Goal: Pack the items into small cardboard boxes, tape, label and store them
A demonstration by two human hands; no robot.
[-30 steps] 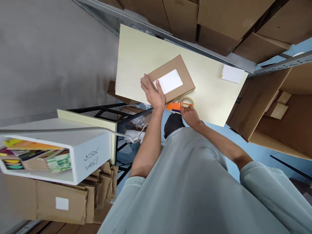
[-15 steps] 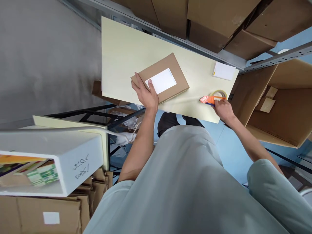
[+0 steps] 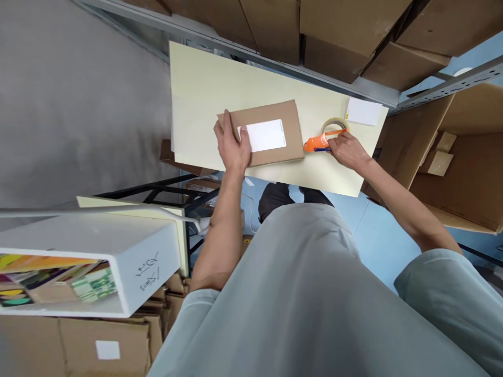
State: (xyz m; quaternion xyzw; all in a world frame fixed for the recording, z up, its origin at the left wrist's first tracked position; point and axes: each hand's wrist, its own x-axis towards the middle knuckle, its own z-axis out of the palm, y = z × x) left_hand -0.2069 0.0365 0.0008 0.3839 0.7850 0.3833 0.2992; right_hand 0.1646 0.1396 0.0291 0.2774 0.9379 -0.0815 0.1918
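A flat brown cardboard box [image 3: 271,107] with a white label [image 3: 271,135] on its top lies on the pale yellow tabletop. My left hand [image 3: 233,144] grips the box's left end, the thumb on the label's left edge and the fingers along the box's side. To the right of the box, my right hand [image 3: 348,149] is wrapped round the handle of an orange tape dispenser [image 3: 314,143] carrying a roll of tape [image 3: 334,124]. The dispenser's front end is close to the box's right edge; whether they touch, I cannot tell.
A stack of white paper [image 3: 363,111] lies at the table's [image 3: 200,104] right end. Cardboard boxes [image 3: 271,31] fill the shelf above. A large open carton [image 3: 463,173] stands to the right, and a white bin [image 3: 149,267] to the left above folded cardboard [image 3: 106,330].
The box has turned clockwise and sits squarer to the table. My right hand has brought the tape dispenser leftward, up to the box's right end. My left hand has kept its hold.
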